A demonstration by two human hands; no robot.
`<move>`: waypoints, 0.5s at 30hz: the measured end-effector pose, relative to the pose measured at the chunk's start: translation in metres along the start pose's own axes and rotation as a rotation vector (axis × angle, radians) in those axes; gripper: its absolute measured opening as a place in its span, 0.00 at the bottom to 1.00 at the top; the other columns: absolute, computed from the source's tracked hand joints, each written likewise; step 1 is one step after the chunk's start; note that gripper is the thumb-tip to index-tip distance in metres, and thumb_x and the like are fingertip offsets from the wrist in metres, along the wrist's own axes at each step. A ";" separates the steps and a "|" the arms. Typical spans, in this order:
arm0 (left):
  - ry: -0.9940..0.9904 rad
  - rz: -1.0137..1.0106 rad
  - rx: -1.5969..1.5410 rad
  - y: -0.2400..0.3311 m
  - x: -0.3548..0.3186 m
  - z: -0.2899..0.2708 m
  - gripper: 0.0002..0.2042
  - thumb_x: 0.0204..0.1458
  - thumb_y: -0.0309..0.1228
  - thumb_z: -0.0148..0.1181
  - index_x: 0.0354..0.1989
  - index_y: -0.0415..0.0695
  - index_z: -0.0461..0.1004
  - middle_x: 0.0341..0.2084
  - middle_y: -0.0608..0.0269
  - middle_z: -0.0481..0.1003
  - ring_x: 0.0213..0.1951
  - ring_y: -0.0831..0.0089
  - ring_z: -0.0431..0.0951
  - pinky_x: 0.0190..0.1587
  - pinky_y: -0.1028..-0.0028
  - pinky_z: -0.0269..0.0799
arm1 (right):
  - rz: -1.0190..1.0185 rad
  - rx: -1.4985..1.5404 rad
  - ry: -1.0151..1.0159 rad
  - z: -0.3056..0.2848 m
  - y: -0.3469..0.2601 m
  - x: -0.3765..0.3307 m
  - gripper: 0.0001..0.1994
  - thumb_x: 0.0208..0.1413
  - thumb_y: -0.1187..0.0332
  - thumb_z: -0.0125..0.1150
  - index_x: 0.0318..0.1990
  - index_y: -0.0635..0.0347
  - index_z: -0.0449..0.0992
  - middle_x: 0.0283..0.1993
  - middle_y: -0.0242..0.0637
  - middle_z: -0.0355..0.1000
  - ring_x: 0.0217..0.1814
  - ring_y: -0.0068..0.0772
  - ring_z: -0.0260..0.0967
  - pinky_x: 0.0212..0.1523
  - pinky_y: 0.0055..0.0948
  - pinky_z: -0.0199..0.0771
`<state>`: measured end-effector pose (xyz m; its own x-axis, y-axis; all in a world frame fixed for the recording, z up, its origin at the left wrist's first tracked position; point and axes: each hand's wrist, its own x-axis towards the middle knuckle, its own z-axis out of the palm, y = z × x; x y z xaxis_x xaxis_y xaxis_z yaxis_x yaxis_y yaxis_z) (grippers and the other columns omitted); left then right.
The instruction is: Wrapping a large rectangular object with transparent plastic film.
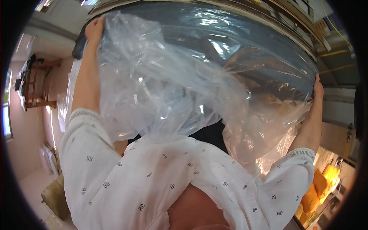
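A large sheet of clear plastic film (172, 80) spreads in front of me, crumpled at the left and middle and hanging down toward my body. Under it lies a wide, dark grey-blue padded piece (180, 30), whose kind I cannot make out. At the far left corner my left hand (95, 30) is closed on the film's edge. My right hand (318, 89) grips the film at the right end of the padded piece, its fingers partly hidden. Between the two hands the film is smoother and shiny along the far side.
Wooden boards or frames (297, 21) run behind the padded piece. At the left stands a brown wooden frame (32, 82), with an olive cushion-like thing (56, 196) below it. Yellow-orange material (324, 184) is at the lower right.
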<state>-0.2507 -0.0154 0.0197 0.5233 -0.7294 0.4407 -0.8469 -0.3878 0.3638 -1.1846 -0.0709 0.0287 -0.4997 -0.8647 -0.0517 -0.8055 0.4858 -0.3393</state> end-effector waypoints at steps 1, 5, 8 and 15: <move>0.061 -0.055 -0.012 -0.017 0.004 -0.006 0.24 0.45 0.57 0.48 0.37 0.52 0.78 0.34 0.52 0.76 0.41 0.54 0.74 0.44 0.65 0.67 | -0.067 -0.336 0.130 0.008 -0.066 -0.044 0.27 0.54 0.49 0.48 0.54 0.60 0.66 0.52 0.45 0.65 0.58 0.44 0.59 0.56 0.34 0.57; 0.124 -0.095 0.035 -0.066 0.066 0.034 0.28 0.43 0.61 0.47 0.39 0.52 0.78 0.37 0.51 0.75 0.44 0.55 0.73 0.46 0.65 0.66 | -0.708 0.160 0.324 -0.018 -0.127 -0.111 0.16 0.59 0.58 0.44 0.41 0.62 0.70 0.34 0.36 0.69 0.41 0.29 0.67 0.41 0.28 0.65; 0.116 -0.116 -0.042 -0.083 0.080 0.033 0.29 0.42 0.63 0.45 0.40 0.53 0.77 0.39 0.51 0.75 0.45 0.55 0.73 0.47 0.64 0.66 | -0.389 0.856 -0.804 -0.023 -0.205 -0.284 0.13 0.58 0.61 0.47 0.28 0.59 0.69 0.25 0.29 0.66 0.28 0.20 0.65 0.34 0.19 0.65; 0.165 -0.195 -0.053 -0.026 0.077 0.035 0.31 0.41 0.65 0.44 0.39 0.53 0.77 0.39 0.52 0.75 0.45 0.54 0.73 0.47 0.63 0.66 | -0.385 1.211 -1.656 0.132 -0.187 -0.468 0.29 0.57 0.64 0.49 0.63 0.63 0.48 0.59 0.39 0.57 0.56 0.30 0.60 0.57 0.33 0.60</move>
<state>-0.1913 -0.0814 0.0154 0.6882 -0.5401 0.4844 -0.7247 -0.4790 0.4954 -0.7581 0.2260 -0.0077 0.8473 -0.4876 -0.2106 0.1341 0.5801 -0.8034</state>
